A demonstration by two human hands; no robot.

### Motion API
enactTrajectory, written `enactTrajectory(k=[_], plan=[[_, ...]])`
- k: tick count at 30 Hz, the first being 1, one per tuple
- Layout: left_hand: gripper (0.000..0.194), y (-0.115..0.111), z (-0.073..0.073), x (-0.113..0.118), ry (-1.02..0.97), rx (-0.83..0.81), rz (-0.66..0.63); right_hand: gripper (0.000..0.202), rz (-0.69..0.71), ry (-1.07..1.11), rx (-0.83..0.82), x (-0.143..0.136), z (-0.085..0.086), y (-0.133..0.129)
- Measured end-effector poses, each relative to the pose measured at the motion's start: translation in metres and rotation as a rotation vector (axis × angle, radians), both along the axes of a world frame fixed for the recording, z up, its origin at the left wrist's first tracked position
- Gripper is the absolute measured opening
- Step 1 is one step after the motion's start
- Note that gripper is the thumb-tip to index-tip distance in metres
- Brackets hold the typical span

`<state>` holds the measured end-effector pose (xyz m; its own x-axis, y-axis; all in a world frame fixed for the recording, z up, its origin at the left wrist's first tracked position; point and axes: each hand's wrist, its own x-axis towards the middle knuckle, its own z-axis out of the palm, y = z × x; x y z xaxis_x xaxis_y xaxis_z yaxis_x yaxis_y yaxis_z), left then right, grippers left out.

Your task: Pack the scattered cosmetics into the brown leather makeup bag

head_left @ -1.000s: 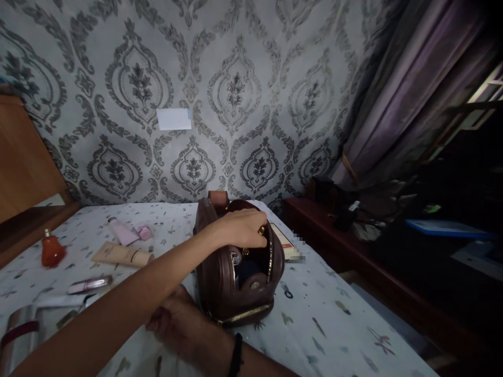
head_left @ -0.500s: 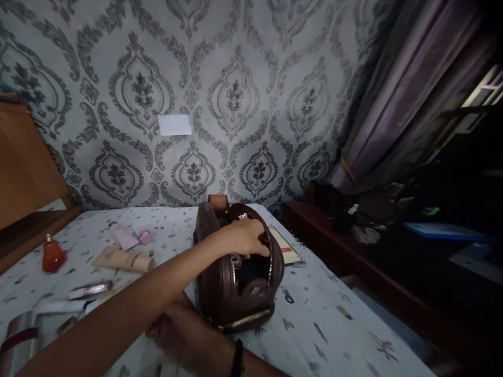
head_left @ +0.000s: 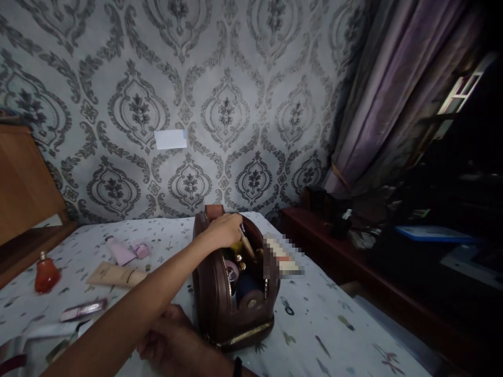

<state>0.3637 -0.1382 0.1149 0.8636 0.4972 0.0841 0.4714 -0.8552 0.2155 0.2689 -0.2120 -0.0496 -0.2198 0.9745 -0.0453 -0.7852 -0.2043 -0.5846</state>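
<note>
A brown cosmetic bag (head_left: 218, 319) stands unzipped on the patterned cloth, with several small items inside, some gold-capped. From the left, my left arm reaches over its opening. My left hand (head_left: 226, 230) is closed at the top of a slim beige tube (head_left: 247, 245) that slants down into the bag. Below my left forearm, in front of the bag, lies my right hand (head_left: 173, 335), a black band on its wrist. Its fingers are curled and partly covered by the forearm; what they hold, if anything, is hidden.
Left of the bag lie a beige squeeze tube (head_left: 112, 276), a lilac tube (head_left: 120, 250), a lilac round-capped item (head_left: 142, 250), a pink lip gloss (head_left: 83, 309) and a red perfume bottle (head_left: 46, 275). A blurred box (head_left: 288, 259) sits behind the bag's right side. Wooden furniture (head_left: 29, 178) borders the left.
My left hand has risen from deep in the bag toward its back left, and the slim beige tube now shows below the fingers. My right hand has shifted slightly left. The view has tilted up a little.
</note>
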Motion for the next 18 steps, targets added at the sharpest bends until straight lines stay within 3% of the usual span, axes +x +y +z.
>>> enactTrajectory(k=[3, 6, 11, 18], plan=[[0.030, 0.009, -0.007, 0.002, -0.132, -0.085, -0.033, 0.030, -0.005, -0.012, -0.008, 0.000, 0.000, 0.001], [0.034, 0.014, -0.011, 0.004, -0.106, -0.107, -0.081, 0.033, -0.010, -0.011, -0.025, -0.001, 0.000, 0.002], [0.049, 0.013, -0.010, 0.008, -0.067, -0.043, -0.166, 0.035, -0.005, -0.022, -0.025, 0.000, 0.003, 0.000], [0.047, 0.013, -0.004, 0.006, 0.086, 0.137, -0.085, 0.037, 0.009, -0.045, -0.040, 0.000, -0.001, 0.002]])
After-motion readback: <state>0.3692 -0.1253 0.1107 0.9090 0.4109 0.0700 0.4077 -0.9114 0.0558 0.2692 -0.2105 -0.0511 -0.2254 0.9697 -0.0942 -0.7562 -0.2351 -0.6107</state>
